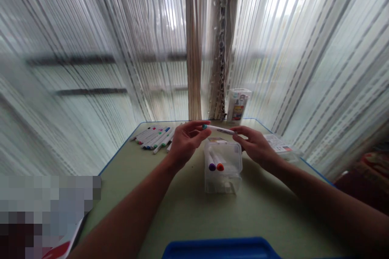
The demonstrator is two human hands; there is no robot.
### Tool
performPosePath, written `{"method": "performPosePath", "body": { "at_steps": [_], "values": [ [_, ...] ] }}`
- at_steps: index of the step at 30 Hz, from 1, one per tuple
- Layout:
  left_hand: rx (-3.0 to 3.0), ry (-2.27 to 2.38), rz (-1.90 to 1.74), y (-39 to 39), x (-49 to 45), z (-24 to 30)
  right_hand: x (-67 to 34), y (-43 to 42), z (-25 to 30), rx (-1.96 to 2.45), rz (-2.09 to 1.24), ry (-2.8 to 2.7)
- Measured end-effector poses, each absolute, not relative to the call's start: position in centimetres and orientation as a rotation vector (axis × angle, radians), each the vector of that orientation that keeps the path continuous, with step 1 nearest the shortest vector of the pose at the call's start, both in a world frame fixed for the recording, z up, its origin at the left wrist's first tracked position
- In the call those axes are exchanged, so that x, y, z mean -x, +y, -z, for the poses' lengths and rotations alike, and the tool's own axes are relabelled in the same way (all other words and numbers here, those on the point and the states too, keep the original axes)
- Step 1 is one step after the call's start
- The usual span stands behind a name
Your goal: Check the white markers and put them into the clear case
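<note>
A white marker with a teal end (221, 129) is held level between my two hands, above a clear plastic box. My left hand (189, 139) pinches its teal end. The other end sits between the fingertips of my right hand (253, 141). Below, the clear box (223, 184) stands on the table with its lid (235, 155) raised. Two white markers lie side by side in it, one with a purple end (212, 166) and one with an orange end (220, 166).
Several white markers with coloured ends (154, 137) lie in a loose pile at the table's back left. A clear package (239, 105) stands at the back edge, and a flat clear case (281, 147) lies right. A blue tray edge (219, 245) shows in front. Curtains hang behind the table.
</note>
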State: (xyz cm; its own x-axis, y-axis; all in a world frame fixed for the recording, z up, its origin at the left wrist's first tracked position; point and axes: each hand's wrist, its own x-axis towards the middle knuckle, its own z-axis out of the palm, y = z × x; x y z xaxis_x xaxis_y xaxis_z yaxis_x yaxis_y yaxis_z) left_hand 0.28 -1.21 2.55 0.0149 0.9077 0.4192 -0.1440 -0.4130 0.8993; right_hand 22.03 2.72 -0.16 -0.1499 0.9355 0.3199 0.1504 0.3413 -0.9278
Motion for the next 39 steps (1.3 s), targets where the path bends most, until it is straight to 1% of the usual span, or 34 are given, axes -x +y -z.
{"method": "performPosePath", "body": {
  "at_steps": [5,11,18,27,32,39],
  "values": [
    [-1.421,0.843,-1.547,-0.9,-0.1,-2.5,-22.1,2.7,0.1,1.003,-0.957,-1.57],
    [-1.342,1.021,-1.58,0.1,0.8,-1.8,-21.9,2.4,-0.3,0.885,-0.925,-1.498],
    [-1.284,1.17,-1.409,0.6,0.9,-0.9,-21.6,1.2,-1.0,0.747,-0.822,-1.463],
    [-1.281,1.172,-1.362,0.6,0.7,-0.9,-21.7,-0.1,-1.7,0.713,-0.68,-1.587],
    [-1.263,1.173,-1.433,0.5,0.5,-1.1,-22.1,0.3,-1.6,0.741,-0.656,-1.617],
    [-1.322,1.09,-1.716,-0.6,0.3,-2.6,-22.5,1.9,-0.6,0.811,-0.74,-1.585]
  ]
}}
